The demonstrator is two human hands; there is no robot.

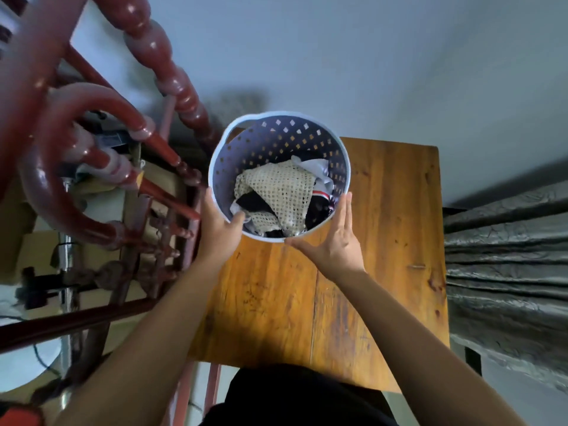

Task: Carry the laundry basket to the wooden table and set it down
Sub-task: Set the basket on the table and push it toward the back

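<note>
The round pale-blue perforated laundry basket (278, 132) stands over the far left part of the wooden table (384, 229). It holds a cream mesh cloth (276, 189) on top of black and white clothes. My left hand (218, 232) grips the basket's near-left rim, thumb inside and fingers outside. My right hand (335, 245) lies flat against the near-right rim with straight, spread fingers and its thumb under the near edge. The basket's base is hidden, so I cannot tell whether it rests on the table.
Dark red turned-wood furniture (172, 75) with rails and spindles crowds the table's left side, close to the basket. Grey crinkled fabric (507, 259) hangs beyond the table's right edge. A pale wall (368, 56) stands behind.
</note>
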